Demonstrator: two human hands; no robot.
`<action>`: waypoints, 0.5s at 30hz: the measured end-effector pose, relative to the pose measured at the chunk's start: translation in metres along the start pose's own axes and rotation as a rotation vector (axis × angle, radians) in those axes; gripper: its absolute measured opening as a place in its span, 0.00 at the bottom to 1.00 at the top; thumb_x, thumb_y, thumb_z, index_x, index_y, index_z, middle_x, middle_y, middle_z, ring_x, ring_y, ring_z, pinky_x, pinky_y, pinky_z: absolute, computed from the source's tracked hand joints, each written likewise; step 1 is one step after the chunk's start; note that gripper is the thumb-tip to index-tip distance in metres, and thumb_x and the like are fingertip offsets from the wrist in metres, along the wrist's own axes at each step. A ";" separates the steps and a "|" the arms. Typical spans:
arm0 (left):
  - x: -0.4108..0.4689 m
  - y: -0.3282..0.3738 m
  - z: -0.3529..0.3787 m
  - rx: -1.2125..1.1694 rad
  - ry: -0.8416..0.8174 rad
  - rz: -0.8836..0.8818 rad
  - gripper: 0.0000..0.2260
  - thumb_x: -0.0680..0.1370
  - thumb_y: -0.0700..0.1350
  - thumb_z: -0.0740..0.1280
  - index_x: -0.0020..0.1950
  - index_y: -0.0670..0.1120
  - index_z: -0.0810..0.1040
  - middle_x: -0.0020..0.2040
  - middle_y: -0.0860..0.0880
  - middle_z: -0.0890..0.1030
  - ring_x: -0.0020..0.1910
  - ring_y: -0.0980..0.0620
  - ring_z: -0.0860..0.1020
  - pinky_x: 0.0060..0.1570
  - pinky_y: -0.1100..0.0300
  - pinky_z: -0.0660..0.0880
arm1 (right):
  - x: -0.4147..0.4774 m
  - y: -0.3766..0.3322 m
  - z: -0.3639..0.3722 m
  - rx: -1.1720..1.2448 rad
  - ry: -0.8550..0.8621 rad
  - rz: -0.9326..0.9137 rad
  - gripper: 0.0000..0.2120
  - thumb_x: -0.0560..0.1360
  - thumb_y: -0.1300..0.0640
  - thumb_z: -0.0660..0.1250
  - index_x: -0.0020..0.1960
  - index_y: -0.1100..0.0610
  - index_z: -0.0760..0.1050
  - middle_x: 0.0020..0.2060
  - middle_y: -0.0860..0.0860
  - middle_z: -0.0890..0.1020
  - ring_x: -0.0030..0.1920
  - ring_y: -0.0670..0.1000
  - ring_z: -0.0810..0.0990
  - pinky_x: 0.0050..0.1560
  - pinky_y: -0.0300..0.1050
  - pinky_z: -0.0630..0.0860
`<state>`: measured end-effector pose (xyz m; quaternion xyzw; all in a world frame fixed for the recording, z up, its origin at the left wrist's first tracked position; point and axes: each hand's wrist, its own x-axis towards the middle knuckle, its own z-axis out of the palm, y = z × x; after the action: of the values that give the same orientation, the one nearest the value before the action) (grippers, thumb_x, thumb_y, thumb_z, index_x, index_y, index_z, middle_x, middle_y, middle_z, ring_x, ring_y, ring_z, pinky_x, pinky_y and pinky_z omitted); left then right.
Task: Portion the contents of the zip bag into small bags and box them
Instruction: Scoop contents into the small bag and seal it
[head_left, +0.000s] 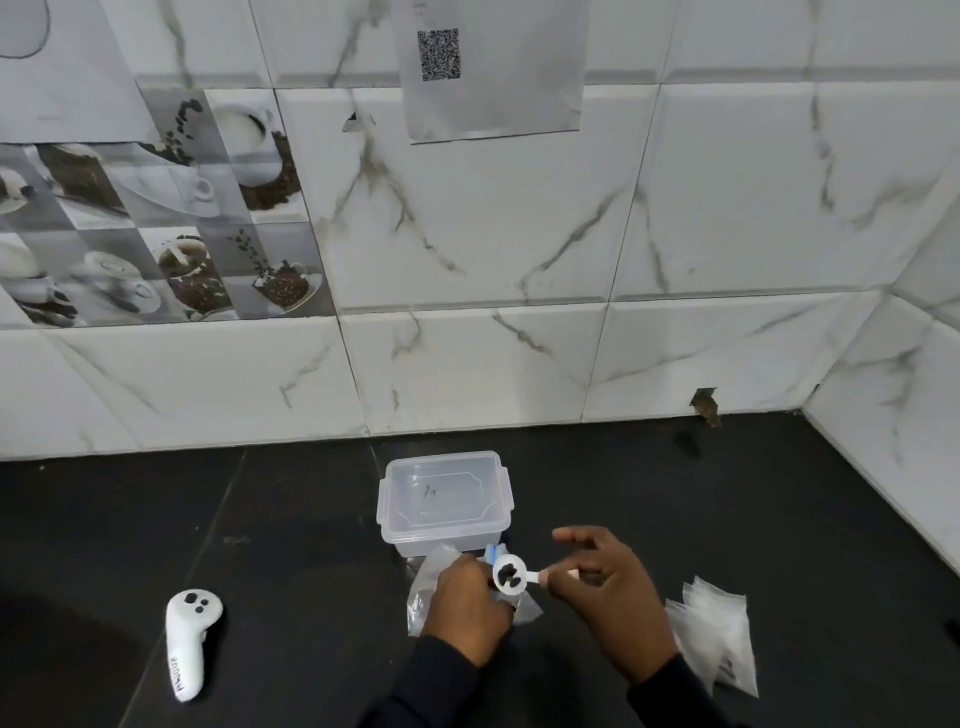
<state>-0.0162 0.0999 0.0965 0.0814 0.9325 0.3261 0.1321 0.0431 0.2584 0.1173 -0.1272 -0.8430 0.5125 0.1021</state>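
My left hand (467, 605) grips the clear zip bag (428, 587) on the dark counter, holding its blue-edged mouth up. My right hand (605, 592) pinches the handle of a small white scoop (511, 573) that carries a few dark pieces, level just above the bag's mouth. A clear plastic box (441, 519) with clip latches stands open right behind the bag. A loose pile of small clear bags (719, 636) lies on the counter to the right of my right hand.
A white handheld controller (188, 642) lies on the counter at the left. The marble-tiled wall (519, 338) runs close behind the box and turns a corner at the right. A sheet with a QR code (493, 67) hangs on the wall.
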 end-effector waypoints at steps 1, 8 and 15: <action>0.000 0.003 0.000 0.018 0.011 0.009 0.07 0.74 0.45 0.69 0.50 0.47 0.84 0.48 0.51 0.82 0.48 0.53 0.79 0.44 0.65 0.72 | -0.004 0.005 0.005 -0.060 0.042 -0.039 0.08 0.66 0.57 0.77 0.32 0.46 0.84 0.53 0.36 0.80 0.56 0.41 0.75 0.50 0.35 0.73; 0.005 0.005 -0.002 -0.039 -0.032 -0.048 0.07 0.69 0.40 0.70 0.47 0.44 0.84 0.41 0.51 0.79 0.39 0.54 0.76 0.28 0.71 0.62 | -0.025 0.041 0.025 -0.532 0.233 -0.683 0.03 0.71 0.52 0.71 0.41 0.50 0.83 0.61 0.51 0.80 0.65 0.57 0.72 0.56 0.54 0.70; 0.006 0.002 -0.005 -0.136 -0.087 -0.099 0.11 0.68 0.40 0.72 0.49 0.47 0.84 0.43 0.51 0.80 0.44 0.53 0.78 0.31 0.70 0.65 | -0.032 0.052 0.033 -0.685 0.365 -0.823 0.07 0.67 0.55 0.78 0.44 0.55 0.85 0.54 0.55 0.85 0.57 0.58 0.77 0.47 0.55 0.73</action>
<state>-0.0231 0.1002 0.1005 0.0399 0.9045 0.3779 0.1936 0.0694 0.2429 0.0547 0.0996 -0.9100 0.0971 0.3906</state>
